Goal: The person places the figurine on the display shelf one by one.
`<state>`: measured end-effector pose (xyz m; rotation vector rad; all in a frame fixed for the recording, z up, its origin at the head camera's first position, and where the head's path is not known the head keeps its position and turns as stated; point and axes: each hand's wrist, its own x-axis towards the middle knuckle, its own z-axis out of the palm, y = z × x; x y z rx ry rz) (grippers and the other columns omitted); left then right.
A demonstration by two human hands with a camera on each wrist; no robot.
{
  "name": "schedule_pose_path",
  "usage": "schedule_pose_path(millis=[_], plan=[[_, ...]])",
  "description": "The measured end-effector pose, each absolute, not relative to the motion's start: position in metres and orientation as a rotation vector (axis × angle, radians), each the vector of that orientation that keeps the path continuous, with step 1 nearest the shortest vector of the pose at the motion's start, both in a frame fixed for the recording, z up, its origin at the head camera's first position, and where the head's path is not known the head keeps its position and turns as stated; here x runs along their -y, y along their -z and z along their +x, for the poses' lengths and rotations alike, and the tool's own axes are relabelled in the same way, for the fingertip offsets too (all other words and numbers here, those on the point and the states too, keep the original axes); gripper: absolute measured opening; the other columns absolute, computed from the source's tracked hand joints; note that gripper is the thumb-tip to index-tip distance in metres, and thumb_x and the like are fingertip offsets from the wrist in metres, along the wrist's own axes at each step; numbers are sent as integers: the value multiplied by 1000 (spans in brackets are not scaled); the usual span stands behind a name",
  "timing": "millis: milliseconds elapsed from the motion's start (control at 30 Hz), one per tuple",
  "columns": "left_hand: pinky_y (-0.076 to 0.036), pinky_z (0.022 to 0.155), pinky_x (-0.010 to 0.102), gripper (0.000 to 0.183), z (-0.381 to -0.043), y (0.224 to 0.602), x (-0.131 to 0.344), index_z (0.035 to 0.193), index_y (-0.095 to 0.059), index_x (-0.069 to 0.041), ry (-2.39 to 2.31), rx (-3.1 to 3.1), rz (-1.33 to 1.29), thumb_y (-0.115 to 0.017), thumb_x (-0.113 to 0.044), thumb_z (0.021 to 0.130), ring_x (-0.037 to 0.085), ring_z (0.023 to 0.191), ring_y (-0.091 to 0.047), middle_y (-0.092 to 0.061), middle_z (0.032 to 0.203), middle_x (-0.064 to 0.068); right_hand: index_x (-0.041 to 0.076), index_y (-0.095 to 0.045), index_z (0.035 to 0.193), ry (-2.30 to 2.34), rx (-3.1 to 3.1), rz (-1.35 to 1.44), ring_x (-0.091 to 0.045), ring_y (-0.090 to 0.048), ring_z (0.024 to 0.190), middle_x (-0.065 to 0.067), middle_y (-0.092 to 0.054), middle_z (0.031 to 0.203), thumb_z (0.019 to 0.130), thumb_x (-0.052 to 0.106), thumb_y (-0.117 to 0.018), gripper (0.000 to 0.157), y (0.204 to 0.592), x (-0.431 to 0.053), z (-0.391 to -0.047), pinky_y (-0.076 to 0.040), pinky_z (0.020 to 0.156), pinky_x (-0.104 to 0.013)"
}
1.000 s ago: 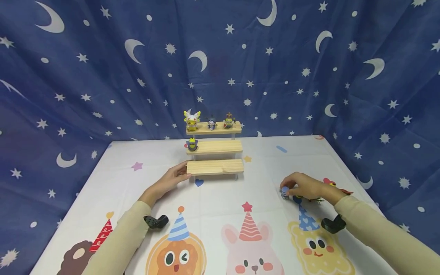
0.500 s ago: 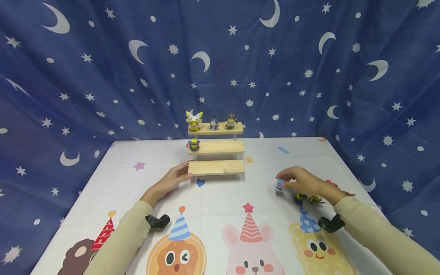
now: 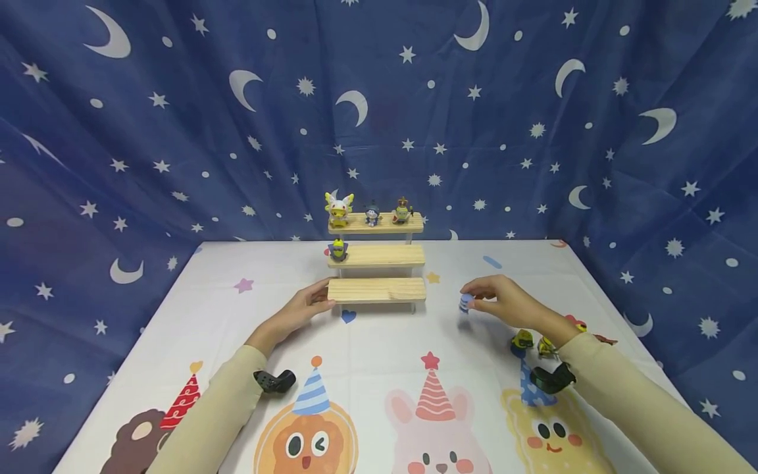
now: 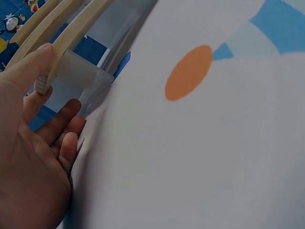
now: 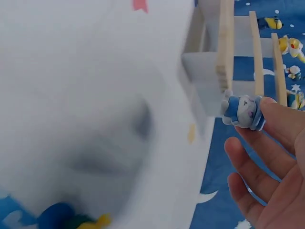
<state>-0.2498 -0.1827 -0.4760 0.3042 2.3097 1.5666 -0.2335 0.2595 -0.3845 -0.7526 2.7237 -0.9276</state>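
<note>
My right hand [image 3: 506, 304] pinches a small blue-and-white figurine [image 5: 244, 112] between thumb and forefinger, held above the tablecloth to the right of a three-tier wooden display stand [image 3: 376, 289]. The other fingers of that hand are spread loosely. My left hand [image 3: 298, 313] grips the left end of the stand's lowest board, thumb on one side and forefinger on the other. On the top board stand a white-and-yellow figurine [image 3: 339, 209], a dark blue one [image 3: 372, 214] and a crowned one [image 3: 402, 211]. A yellow caped figurine [image 3: 338, 250] occupies the middle board's left end.
Near my right forearm several more figurines sit on the cloth, among them a yellow-and-dark one [image 3: 522, 340] and a yellow one [image 3: 546, 347]. A blue curtain [image 3: 379, 118] with moons and stars hangs behind the white patterned tablecloth [image 3: 379, 368].
My right hand has lifted the blue-and-white figurine off the cloth and carried it left and away from me, toward the stand. My left hand keeps its hold on the stand.
</note>
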Motion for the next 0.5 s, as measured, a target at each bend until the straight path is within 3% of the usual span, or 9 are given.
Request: schedule_pose_path(millis=[500], plan=[[-31, 122, 57, 82, -251, 476, 184, 163, -20, -16, -1555, -2302, 294, -64, -42, 99, 37, 146, -40, -37, 162, 18, -1, -68, 127, 1012, -2740, -886, -29, -70, 109, -14, -74, 119, 97, 9, -67, 32, 360, -220, -247, -57, 95, -49]])
